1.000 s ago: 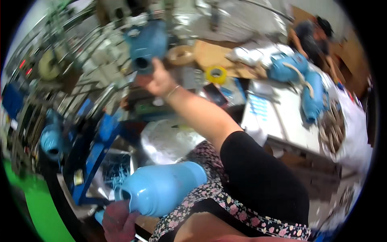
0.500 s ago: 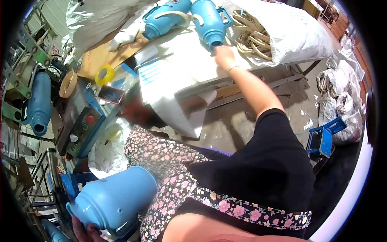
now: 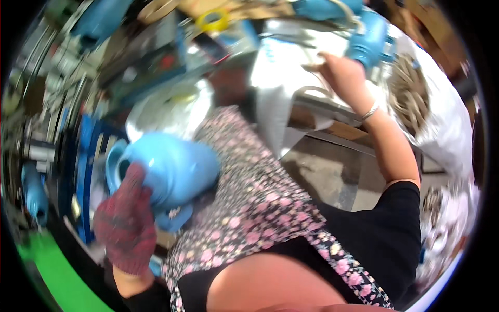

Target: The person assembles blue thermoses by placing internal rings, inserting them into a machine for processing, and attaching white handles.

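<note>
A light-blue jug is gripped at lower left by the gloved left hand. At upper right, the bare right hand is closed against another blue jug, beside a white sack; concrete floor lies open between.

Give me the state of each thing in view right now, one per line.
left hand: in a red knit glove, gripping the blue housing on the lap.
blue housing on the lap: lying on its side, open end toward the blue rack.
right hand: bare, stretched to the table, touching the blue housing on the table.
blue housing on the table: resting on white sheeting.
yellow tape roll: lying flat, untouched.
</note>
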